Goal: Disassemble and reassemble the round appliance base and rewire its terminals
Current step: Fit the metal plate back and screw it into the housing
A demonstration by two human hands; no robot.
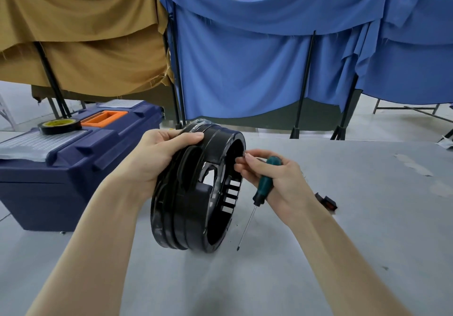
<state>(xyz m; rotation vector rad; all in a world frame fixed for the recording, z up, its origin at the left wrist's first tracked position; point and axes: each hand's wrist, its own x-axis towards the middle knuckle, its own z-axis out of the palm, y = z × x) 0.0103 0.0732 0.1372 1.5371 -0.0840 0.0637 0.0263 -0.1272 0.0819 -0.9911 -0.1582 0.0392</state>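
Note:
The round black appliance base [193, 208] stands on edge above the grey table, its open side turned right. My left hand [157, 154] grips its upper left rim, thumb over the top. My right hand [272, 178] holds a green-handled screwdriver [262, 188] in the palm, its shaft pointing down to the table. The right thumb and forefinger pinch something tiny at the base's upper right rim; I cannot tell what it is. A small black and red part [327, 201] lies on the table behind my right wrist.
A dark blue toolbox [73, 168] with an orange handle sits at the left, a roll of black tape [59, 125] on its lid. Tan and blue cloths hang on black stands behind the grey table [367, 217].

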